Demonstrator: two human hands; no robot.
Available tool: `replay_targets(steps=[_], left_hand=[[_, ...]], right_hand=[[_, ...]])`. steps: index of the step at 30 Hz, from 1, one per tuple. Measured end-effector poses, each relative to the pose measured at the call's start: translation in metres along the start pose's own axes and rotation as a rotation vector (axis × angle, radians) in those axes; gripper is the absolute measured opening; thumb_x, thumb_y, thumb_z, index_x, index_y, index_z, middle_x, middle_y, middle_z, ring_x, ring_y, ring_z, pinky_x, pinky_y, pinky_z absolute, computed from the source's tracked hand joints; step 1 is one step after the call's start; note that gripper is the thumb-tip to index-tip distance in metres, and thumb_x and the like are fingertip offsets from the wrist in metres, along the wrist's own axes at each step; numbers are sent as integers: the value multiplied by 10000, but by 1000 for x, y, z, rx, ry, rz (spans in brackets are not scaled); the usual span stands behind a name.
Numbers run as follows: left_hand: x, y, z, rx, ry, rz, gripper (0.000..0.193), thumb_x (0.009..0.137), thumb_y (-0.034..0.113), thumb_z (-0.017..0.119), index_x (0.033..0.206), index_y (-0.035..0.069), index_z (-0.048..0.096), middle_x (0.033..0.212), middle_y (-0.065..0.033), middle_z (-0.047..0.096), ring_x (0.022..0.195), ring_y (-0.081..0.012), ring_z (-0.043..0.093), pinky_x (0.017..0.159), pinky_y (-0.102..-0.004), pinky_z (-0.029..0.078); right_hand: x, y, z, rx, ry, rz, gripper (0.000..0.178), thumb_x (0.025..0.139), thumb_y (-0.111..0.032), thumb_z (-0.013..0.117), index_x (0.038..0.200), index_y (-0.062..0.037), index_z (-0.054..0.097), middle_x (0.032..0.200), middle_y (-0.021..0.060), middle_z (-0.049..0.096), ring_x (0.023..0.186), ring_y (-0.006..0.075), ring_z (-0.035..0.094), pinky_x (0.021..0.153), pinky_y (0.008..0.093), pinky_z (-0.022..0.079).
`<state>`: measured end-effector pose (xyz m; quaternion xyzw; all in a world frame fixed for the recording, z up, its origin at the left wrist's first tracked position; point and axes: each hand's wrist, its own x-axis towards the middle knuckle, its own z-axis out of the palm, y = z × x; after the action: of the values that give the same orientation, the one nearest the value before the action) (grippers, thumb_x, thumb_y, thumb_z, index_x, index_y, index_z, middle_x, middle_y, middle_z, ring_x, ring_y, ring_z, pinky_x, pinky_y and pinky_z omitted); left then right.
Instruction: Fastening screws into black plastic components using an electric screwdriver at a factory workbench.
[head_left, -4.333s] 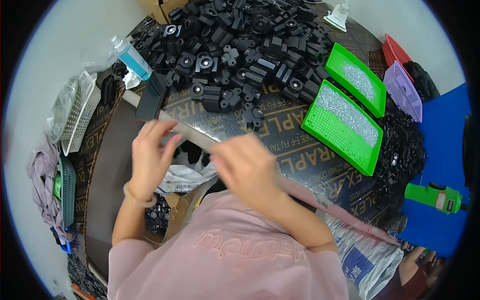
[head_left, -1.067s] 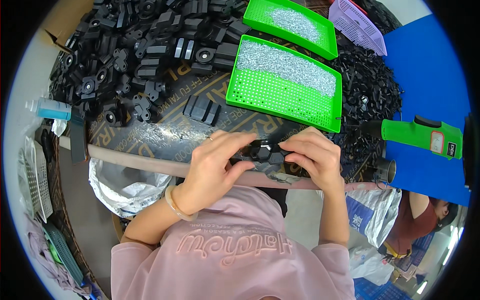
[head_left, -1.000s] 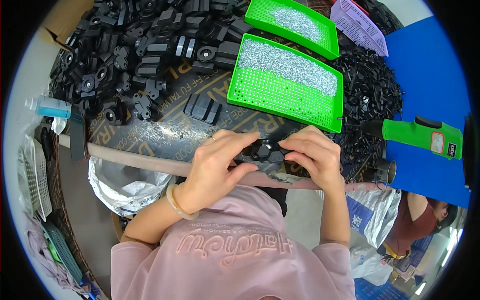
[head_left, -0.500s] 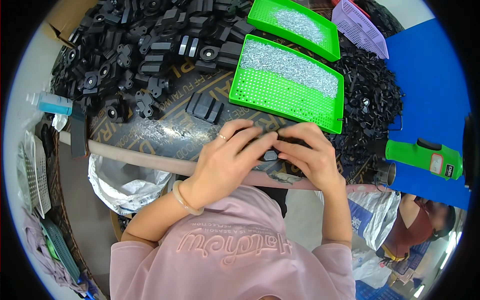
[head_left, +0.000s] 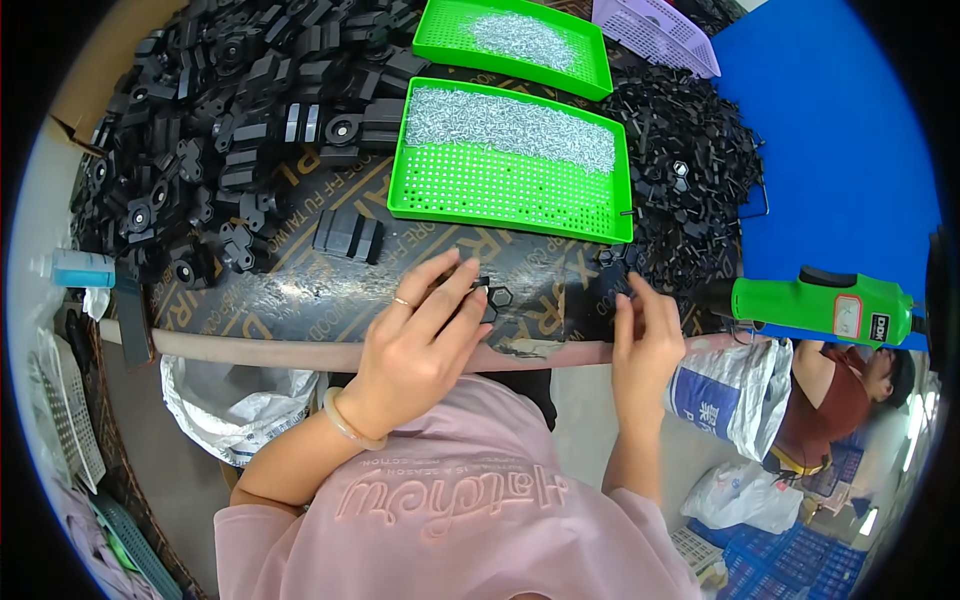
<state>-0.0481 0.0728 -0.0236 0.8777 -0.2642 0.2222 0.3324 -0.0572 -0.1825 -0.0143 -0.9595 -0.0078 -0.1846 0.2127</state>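
Observation:
My left hand (head_left: 415, 325) is closed at the near edge of the table, its fingertips on a small black plastic part with a hexagonal socket (head_left: 502, 297). The rest of that part is hidden behind the fingers. To the right, my right hand (head_left: 648, 325) has thumb and forefinger apart, with nothing visible between them. It is nearest to a heap of small black parts (head_left: 690, 170), a few of which lie just beyond its fingertips. A larger ribbed black block (head_left: 348, 236) rests on the table to the left of the near green tray (head_left: 510, 222).
A second green tray (head_left: 440, 42) of silvery screws stands behind. Large black parts (head_left: 250, 130) pile up at the left. At the right are a green electric screwdriver (head_left: 800, 308), a blue panel (head_left: 840, 170) and a lilac basket (head_left: 660, 35). Another person (head_left: 840, 400) sits at the right.
My right hand has parted from the left and moved right toward the heap of small parts. The left hand keeps the small black part. The whole view has shifted.

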Motion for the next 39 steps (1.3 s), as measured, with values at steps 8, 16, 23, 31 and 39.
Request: replay_targets(steps=[8, 16, 23, 31, 39], left_hand=[[-5, 4, 9, 59, -58, 36, 339, 729, 54, 770, 1034, -40, 658, 1159, -171, 652, 1035, -327, 629, 849, -380, 562], [-1, -4, -3, -232, -67, -49, 330, 731, 51, 787, 1015, 24, 621, 1100, -150, 633, 1006, -360, 606, 848, -428, 527], [-7, 3, -3, 54, 144, 482, 164, 810, 110, 718, 924, 45, 619, 1037, -132, 633, 1008, -293, 640, 865, -435, 597], [-4, -40, -53, 82, 212, -252, 515, 761, 144, 822, 1198, 0, 591, 1146, -190, 607, 1053, -392, 571, 912, -463, 472], [2, -55, -60, -75, -5, -488, 493, 733, 164, 866, 1142, -5, 649, 950, -114, 625, 732, -224, 586, 631, -325, 506]], right_hand=[[8, 21, 10, -248, 46, 116, 267, 950, -171, 686, 1194, -64, 672, 727, 137, 662, 590, 316, 636, 559, 421, 478], [-6, -10, 10, 146, 27, 78, 204, 940, -152, 713, 1104, -32, 722, 680, 80, 619, 514, 161, 550, 505, 330, 447], [2, -49, 21, 1215, -853, 426, 397, 1049, -202, 561, 1391, -5, 520, 973, 72, 668, 755, 128, 682, 614, 258, 576], [23, -83, 45, 622, -400, -197, 534, 836, -65, 771, 1331, -52, 570, 1167, 163, 666, 932, 256, 671, 825, 344, 520], [20, -95, 66, 224, -125, -405, 673, 746, -139, 820, 1366, -59, 570, 1182, 87, 646, 1039, 280, 573, 876, 405, 431]])
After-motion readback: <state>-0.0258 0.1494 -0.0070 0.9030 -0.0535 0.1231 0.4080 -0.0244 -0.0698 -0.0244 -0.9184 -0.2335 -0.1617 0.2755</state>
